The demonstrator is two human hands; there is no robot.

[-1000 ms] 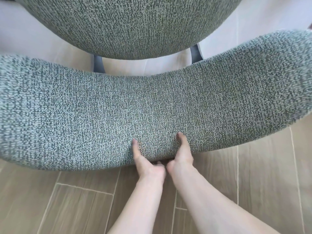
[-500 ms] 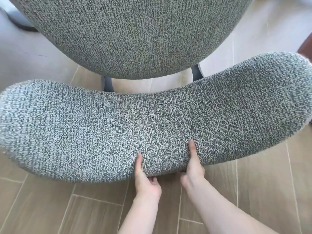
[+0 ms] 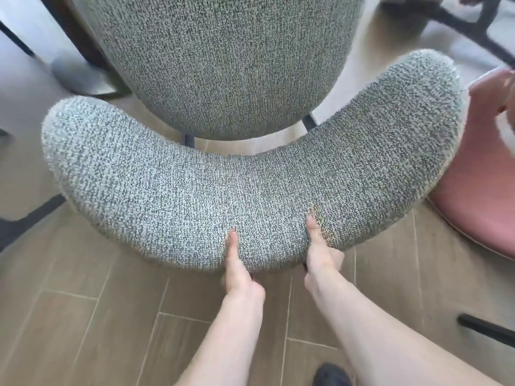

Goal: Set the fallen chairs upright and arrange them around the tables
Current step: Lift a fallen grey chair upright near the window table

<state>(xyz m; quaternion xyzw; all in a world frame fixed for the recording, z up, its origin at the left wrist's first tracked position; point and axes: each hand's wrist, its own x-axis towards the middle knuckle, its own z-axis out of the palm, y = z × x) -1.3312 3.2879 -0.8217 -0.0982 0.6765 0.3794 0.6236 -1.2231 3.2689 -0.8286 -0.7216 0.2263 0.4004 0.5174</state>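
A grey-green woven fabric chair stands upright just in front of me, its curved backrest (image 3: 223,190) nearest and its round seat (image 3: 228,65) beyond. My left hand (image 3: 239,271) grips the lower middle of the backrest, thumb on top and fingers curled underneath. A little to the right, my right hand (image 3: 320,257) grips the same backrest edge the same way. Two dark legs (image 3: 309,121) show between seat and backrest.
A pink chair (image 3: 485,190) stands close at the right, touching or nearly touching the grey backrest's end. A table's pedestal base (image 3: 80,76) is at the upper left. Dark chair legs (image 3: 473,23) cross the upper right. A dark bar (image 3: 485,327) lies low right on the wood-plank floor.
The chair has moved away from me and looks smaller, with its backrest ends now fully visible. My hands have spread apart on the backrest. The pink chair and table base have come into view.
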